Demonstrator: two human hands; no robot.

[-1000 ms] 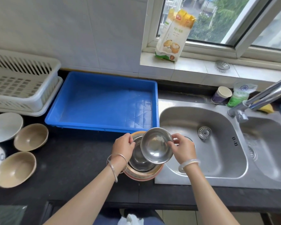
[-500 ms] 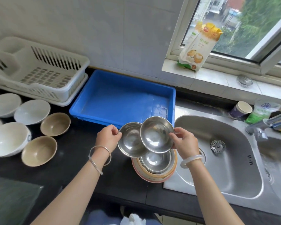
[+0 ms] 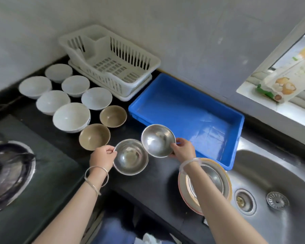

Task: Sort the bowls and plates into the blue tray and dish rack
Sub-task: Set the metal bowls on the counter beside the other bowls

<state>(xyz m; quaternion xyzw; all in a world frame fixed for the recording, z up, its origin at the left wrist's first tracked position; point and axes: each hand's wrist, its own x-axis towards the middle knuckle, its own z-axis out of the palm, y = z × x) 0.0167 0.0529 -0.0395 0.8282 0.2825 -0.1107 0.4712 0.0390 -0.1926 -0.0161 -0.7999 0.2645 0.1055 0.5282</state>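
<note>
Pinching steel bowl (image 3: 130,156) rim, left hand (image 3: 102,158), right hand (image 3: 183,149) gripping second steel bowl (image 3: 158,140)

This is a home kitchen: a steel sink (image 3: 271,180) is set into a black counter (image 3: 153,184). Left of the sink stand a white dish rack (image 3: 113,67) and loose bowls (image 3: 70,118), and farther left a gas burner (image 3: 9,171). Behind the sink a tiled wall (image 3: 183,41) meets a window sill (image 3: 264,105) holding a food bag (image 3: 280,83).
</note>
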